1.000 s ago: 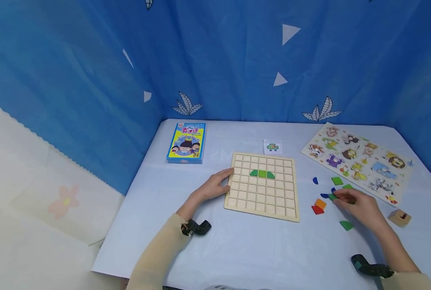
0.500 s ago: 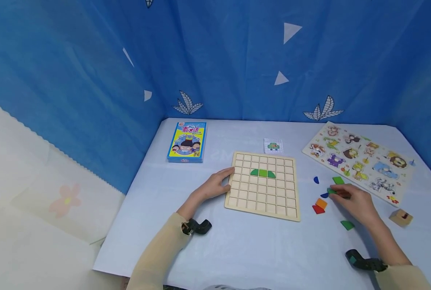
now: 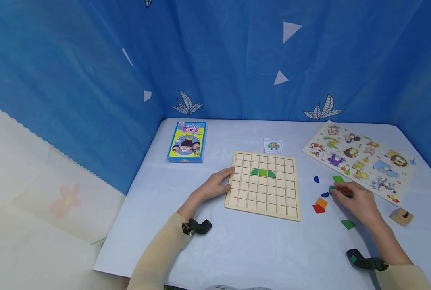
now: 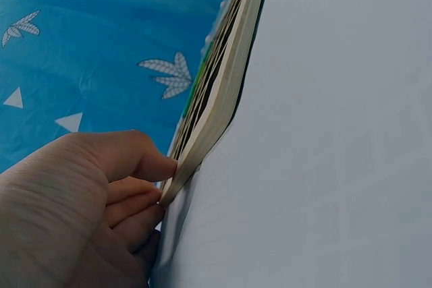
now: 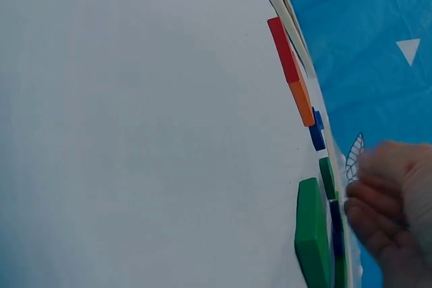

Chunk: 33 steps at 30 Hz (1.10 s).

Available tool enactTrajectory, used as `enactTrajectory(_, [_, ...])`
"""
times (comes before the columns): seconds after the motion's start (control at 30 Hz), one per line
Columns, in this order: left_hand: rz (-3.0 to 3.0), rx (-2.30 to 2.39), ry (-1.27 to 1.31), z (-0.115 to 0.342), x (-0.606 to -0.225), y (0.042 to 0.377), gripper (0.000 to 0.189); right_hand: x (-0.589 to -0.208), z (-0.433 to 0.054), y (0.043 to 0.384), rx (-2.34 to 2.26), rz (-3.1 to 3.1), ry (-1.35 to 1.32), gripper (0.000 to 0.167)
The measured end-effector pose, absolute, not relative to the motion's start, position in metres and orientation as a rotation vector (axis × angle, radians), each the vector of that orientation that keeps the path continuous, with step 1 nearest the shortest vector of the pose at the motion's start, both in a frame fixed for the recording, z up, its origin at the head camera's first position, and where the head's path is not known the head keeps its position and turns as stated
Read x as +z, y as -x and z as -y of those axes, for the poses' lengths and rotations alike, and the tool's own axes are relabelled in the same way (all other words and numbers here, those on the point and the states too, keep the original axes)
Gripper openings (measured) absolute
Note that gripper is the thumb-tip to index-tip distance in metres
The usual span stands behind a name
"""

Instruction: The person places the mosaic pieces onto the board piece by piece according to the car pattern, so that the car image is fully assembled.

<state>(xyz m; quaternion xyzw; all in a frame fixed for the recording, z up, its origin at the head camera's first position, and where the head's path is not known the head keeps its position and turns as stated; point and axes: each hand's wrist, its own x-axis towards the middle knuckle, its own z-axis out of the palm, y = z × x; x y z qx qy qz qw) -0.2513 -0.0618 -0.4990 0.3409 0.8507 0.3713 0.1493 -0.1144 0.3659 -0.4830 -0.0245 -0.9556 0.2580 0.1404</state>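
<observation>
My left hand (image 3: 213, 185) rests against the left edge of a wooden grid board (image 3: 260, 201), its thumb and fingertips touching that edge in the left wrist view. Two green curved pieces flank a green square (image 3: 263, 172) in the grid's upper part. Right of the board, my right hand (image 3: 357, 201) is over loose pieces, fingers loosely bent. A green piece (image 5: 327, 177) lies by its fingertips, on the table in the right wrist view, where the hand (image 5: 388, 200) looks blurred and apart from it. A dark blue piece (image 5: 337, 227) near the fingers is hidden in the head view.
Orange (image 3: 321, 202), red (image 3: 319, 209), blue (image 3: 325, 195) and green pieces (image 3: 347, 224) lie around the right hand. A pattern card (image 3: 273, 146) is behind the board. An animal puzzle (image 3: 360, 161), a small wooden block (image 3: 402, 216) and a boxed game (image 3: 187, 143) stand farther out.
A green piece at my right fingertips has shifted slightly away from me. The right hand has moved a little farther up among the pieces. My left hand stays on the board's edge.
</observation>
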Motion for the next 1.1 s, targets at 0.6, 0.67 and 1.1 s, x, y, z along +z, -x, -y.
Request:
enactTrajectory(0.6, [-2.445,1.086,-0.977,0.062,-0.497,0.249,0.064,-0.485,-0.364,0.118,0.735,2.798,-0.08,0.036])
enactTrajectory(0.67, [-2.441,1.091,-0.977,0.062,-0.497,0.249,0.064,-0.484,-0.364,0.117,0.743,2.805,-0.082,0.036])
enactTrajectory(1.1, [-2.433,1.093,-0.983,0.061,-0.5,0.251,0.064,-0.494,-0.394,0.166,0.669,2.699,-0.126,0.042])
